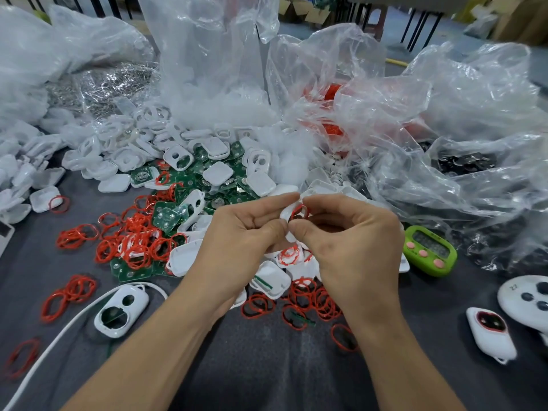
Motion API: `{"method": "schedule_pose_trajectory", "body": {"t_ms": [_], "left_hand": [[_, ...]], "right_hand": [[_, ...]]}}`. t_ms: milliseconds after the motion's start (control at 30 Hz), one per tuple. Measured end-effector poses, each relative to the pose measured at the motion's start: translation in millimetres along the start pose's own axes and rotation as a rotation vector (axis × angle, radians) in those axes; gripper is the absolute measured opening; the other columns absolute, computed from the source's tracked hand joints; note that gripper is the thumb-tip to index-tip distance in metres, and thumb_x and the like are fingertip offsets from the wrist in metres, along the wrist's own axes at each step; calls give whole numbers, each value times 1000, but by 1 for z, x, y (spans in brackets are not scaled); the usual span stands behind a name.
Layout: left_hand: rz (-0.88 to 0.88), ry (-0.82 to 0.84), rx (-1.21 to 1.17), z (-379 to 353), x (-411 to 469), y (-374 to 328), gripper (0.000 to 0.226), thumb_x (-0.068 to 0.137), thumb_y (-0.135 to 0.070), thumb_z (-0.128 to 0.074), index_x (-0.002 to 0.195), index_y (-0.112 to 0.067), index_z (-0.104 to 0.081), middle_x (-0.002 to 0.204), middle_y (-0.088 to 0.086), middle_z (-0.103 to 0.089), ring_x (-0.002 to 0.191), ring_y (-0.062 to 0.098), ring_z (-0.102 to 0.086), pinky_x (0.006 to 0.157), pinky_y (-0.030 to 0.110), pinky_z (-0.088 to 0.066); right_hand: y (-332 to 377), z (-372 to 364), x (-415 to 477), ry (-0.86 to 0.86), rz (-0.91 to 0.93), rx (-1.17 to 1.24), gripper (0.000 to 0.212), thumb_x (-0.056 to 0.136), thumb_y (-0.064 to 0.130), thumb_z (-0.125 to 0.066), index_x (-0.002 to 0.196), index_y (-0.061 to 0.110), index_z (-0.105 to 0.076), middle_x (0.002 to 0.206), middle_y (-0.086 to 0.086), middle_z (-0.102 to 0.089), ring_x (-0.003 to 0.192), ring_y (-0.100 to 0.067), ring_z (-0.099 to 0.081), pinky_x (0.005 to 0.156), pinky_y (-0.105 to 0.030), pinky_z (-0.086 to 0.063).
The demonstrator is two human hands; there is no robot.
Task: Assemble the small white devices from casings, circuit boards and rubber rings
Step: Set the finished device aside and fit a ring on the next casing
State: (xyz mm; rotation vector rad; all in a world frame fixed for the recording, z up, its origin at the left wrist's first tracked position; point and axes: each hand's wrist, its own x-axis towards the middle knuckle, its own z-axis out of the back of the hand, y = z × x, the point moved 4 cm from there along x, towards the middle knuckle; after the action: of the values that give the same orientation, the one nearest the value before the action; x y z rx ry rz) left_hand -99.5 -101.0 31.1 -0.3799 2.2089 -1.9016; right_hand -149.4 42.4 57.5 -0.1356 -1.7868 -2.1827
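Two bare arms are all that the head-worn camera shows of the person. The left forearm [154,345] fills the near left of the picture and the right forearm [394,351] the near right. Both are uncovered along their whole visible length, from the near edge of the frame up to the wrist. The left hand [243,232] and the right hand [350,238] are bare as well, with knuckles and faint tendon lines showing on their backs. The fingers are slender, and the nails are mostly turned out of view. The upper arms fall outside the frame.
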Motion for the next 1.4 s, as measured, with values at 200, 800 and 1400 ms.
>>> {"method": "schedule_pose_trajectory", "body": {"t_ms": [200, 800, 1400], "left_hand": [[23, 14, -163, 1, 0, -5, 36, 76, -6, -77, 109, -21, -79, 94, 8, -80, 84, 18, -77, 71, 23, -60], [-176, -188, 278, 4, -6, -21, 53, 76, 6, -79, 106, -38, -76, 73, -10, -75, 70, 6, -67, 78, 30, -55], [3, -492, 407, 21, -7, -13, 15, 79, -25, -86, 71, -36, -77, 59, -12, -72, 49, 3, -66, 47, 18, -48]], "right_hand": [[-8, -2, 7, 109, -110, 229, 30, 73, -1, -88, 93, 21, -83, 82, 3, -80, 78, -15, -78, 73, -25, -61], [-19, -17, 5, 307, -628, 777, 28, 95, 6, -59, 82, 12, -83, 91, -7, -78, 83, -15, -75, 77, -29, -63], [-17, -12, 5, 210, -412, 642, 13, 66, 17, -79, 79, 17, -84, 79, 0, -78, 65, -2, -65, 61, -14, -51]]}}
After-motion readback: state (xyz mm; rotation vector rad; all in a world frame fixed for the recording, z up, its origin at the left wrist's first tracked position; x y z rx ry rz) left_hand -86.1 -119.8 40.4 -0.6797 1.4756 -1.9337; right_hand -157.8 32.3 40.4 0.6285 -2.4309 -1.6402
